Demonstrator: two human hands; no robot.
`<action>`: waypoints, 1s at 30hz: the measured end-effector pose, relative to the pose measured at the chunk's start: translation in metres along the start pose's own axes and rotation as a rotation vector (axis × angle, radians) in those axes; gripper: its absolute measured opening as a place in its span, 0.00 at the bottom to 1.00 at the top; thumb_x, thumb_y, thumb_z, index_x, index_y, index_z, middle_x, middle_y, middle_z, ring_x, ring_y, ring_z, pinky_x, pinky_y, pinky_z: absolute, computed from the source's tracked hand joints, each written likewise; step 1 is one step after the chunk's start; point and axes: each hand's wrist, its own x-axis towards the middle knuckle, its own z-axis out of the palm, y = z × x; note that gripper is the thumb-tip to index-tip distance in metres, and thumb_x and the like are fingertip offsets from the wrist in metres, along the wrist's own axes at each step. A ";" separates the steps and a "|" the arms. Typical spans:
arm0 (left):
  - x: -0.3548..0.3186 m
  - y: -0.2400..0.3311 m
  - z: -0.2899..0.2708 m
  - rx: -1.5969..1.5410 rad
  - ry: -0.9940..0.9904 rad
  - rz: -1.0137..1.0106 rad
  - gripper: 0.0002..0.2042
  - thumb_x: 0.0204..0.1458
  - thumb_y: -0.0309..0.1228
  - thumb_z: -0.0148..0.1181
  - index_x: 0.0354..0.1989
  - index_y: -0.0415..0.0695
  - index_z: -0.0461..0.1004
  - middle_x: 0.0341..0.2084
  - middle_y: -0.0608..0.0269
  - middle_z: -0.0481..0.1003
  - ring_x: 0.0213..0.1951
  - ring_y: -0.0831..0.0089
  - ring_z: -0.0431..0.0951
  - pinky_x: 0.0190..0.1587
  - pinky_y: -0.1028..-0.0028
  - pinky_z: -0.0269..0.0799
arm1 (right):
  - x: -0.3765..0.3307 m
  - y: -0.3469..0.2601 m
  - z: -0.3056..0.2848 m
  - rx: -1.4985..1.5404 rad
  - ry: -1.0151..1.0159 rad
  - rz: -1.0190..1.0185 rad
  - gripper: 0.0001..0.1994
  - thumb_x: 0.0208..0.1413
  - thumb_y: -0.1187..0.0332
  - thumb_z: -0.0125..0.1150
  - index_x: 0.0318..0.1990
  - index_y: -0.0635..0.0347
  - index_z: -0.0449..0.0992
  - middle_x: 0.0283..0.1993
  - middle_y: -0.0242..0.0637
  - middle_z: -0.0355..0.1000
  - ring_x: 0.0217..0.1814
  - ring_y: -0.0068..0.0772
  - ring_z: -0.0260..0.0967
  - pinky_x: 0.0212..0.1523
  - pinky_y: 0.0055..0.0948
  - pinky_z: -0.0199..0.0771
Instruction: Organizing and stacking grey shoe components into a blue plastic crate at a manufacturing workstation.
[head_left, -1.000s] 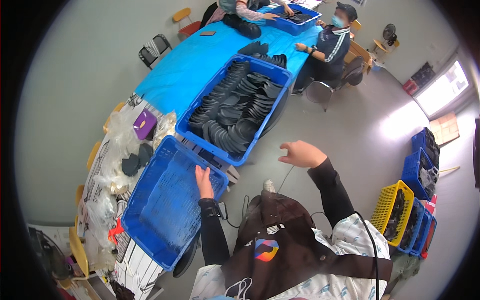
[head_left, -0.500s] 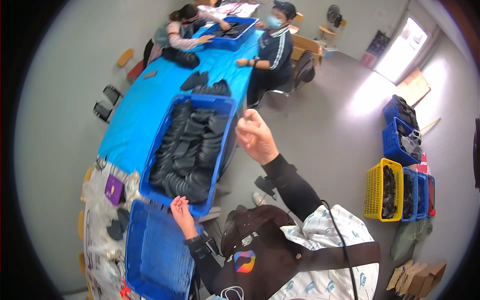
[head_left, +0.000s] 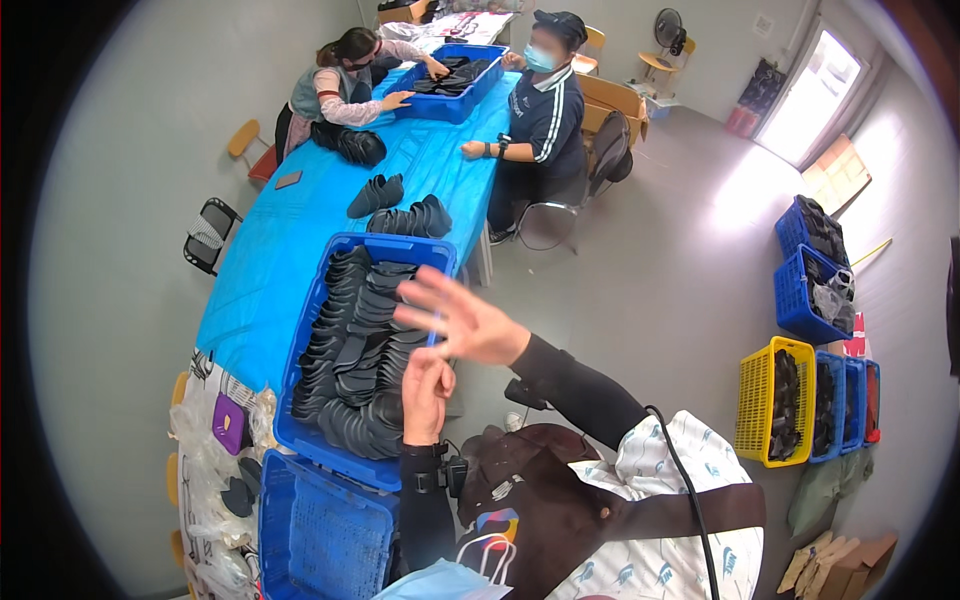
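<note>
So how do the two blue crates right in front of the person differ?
The far blue crate is packed with rows of dark shoe insoles; the near blue crate looks empty, its mesh floor bare. The left hand is over the far crate's edge, away from the near one. Both are blue plastic.

We wear black long sleeves that end at our bare hands. A dark watch band circles our left wrist [head_left: 432, 478]. Our white patterned top carries a dark brown bag strap and a thin black cable.

A blue crate [head_left: 312, 330] lies on the table, packed with black insoles [head_left: 355, 345].
</note>
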 end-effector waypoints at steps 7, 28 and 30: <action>-0.019 -0.014 -0.026 -0.029 0.025 -0.050 0.04 0.68 0.29 0.56 0.43 0.44 0.69 0.23 0.69 0.68 0.26 0.79 0.67 0.29 0.81 0.57 | -0.011 0.017 -0.025 0.070 0.062 0.195 0.44 0.63 0.65 0.68 0.81 0.45 0.48 0.85 0.48 0.37 0.86 0.57 0.36 0.73 0.82 0.48; -0.240 -0.072 -0.178 0.658 0.674 -0.227 0.17 0.64 0.31 0.64 0.59 0.40 0.73 0.45 0.62 0.82 0.45 0.75 0.81 0.50 0.73 0.76 | -0.047 0.161 -0.059 -0.798 0.171 1.127 0.21 0.68 0.63 0.61 0.63 0.65 0.73 0.52 0.38 0.80 0.55 0.30 0.78 0.60 0.34 0.74; -0.221 -0.064 -0.201 0.815 0.837 -0.064 0.18 0.63 0.30 0.66 0.59 0.39 0.73 0.45 0.61 0.82 0.45 0.75 0.81 0.50 0.73 0.77 | -0.036 0.173 -0.063 -0.886 0.109 1.041 0.20 0.67 0.63 0.63 0.60 0.67 0.75 0.50 0.37 0.80 0.53 0.29 0.77 0.58 0.32 0.75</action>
